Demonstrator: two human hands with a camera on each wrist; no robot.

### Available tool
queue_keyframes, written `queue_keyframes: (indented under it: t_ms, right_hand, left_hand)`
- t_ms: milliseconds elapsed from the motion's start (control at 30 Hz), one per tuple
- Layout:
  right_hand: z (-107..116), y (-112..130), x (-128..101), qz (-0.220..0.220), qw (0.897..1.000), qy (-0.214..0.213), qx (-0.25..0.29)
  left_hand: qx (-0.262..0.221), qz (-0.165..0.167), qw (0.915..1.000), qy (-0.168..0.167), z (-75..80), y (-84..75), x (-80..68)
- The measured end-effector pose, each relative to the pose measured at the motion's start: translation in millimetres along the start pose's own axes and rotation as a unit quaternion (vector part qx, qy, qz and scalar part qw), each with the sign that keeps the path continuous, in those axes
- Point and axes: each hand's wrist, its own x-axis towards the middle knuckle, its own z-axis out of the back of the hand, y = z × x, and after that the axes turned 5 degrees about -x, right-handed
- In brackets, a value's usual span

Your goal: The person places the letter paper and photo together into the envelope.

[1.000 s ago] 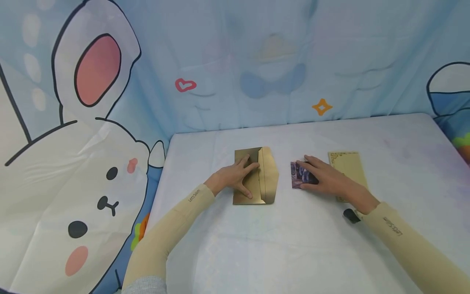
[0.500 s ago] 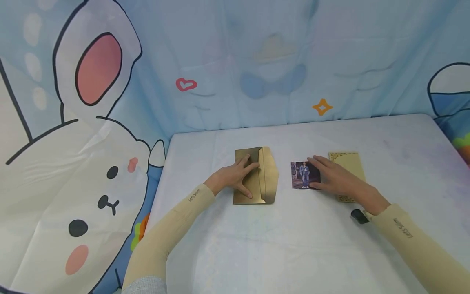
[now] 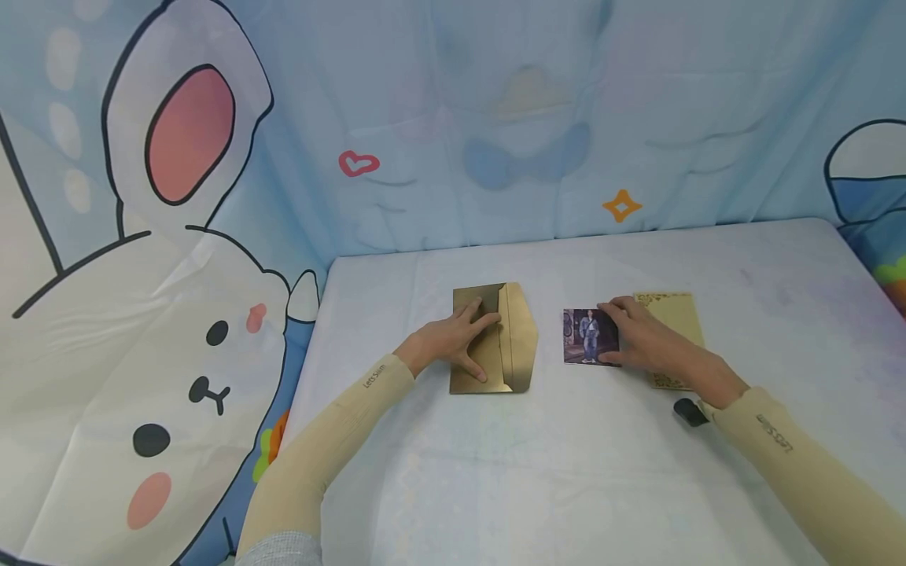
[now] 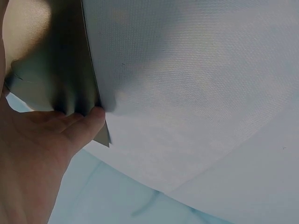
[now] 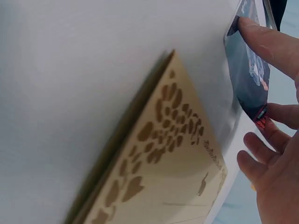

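Observation:
A gold envelope (image 3: 519,338) lies on the table with its flap folded out to the right. My left hand (image 3: 449,339) rests on it, fingers and thumb spread; the left wrist view shows those fingers along the envelope's edge (image 4: 70,56). To the right is a small square photo (image 3: 582,336) of a standing figure in blue. My right hand (image 3: 651,344) holds the photo near its right side, thumb on one edge and fingertips on the opposite one. In the right wrist view the photo (image 5: 247,70) looks slightly bowed and tilted between thumb and fingers.
A gold card with a brown ornamental border (image 3: 681,316) lies under and behind my right forearm, partly hidden. A small black object (image 3: 689,413) sits at my right wrist. A blue curtain (image 3: 524,212) hangs at the far edge of the white table (image 3: 510,487).
My right hand has drawn back rightward from the photo's middle to its right part, and its fingers are more bent. The photo has shifted very slightly. My left hand stays put.

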Motion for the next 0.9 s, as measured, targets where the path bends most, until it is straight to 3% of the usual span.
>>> queue_keyframes:
  t_ms: [300, 633, 900]
  right_hand:
    - [-0.5, -1.9, 1.3, -0.037, 0.999, 0.001, -0.007]
    - [-0.3, 1.2, 0.1, 0.005, 0.998, -0.005, 0.062]
    - [2.0, 2.6, -4.2, -0.047, 0.994, 0.02, 0.093]
  left_hand:
    - [0.001, 0.0, 1.0, -0.005, -0.4, 0.6, 0.5]
    - [-0.004, -0.004, 1.0, -0.003, -1.6, 1.6, 1.2]
    - [-0.008, 0.001, 1.0, -0.001, 0.4, -0.7, -0.9]
